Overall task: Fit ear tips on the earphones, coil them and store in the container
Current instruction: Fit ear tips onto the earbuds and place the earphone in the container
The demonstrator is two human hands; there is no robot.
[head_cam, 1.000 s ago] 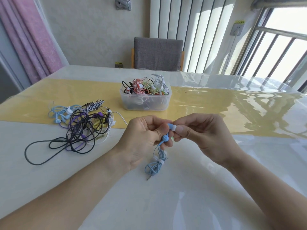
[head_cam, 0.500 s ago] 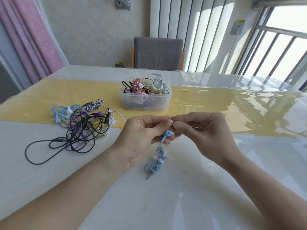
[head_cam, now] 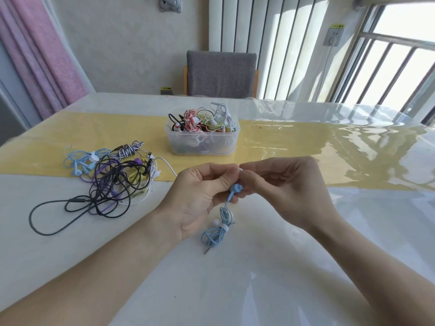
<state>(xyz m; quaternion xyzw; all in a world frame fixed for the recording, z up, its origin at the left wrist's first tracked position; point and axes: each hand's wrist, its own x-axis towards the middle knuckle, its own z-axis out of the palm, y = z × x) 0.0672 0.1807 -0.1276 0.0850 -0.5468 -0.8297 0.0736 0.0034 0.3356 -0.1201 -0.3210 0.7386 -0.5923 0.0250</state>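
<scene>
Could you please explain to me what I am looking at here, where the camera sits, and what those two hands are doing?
There is no machine: these are a person's two bare hands, filmed by a wide-angle camera worn on the head that looks forward and down. The left hand and right hand meet over a glossy table and together pinch a blue earphone; its bundled blue cable hangs below them. A small white piece shows between the fingertips, probably an ear tip, though it is mostly hidden. Further back stands a clear plastic container filled with coiled earphones. To the left lies a loose pile of earphones in black, purple, yellow and blue.
</scene>
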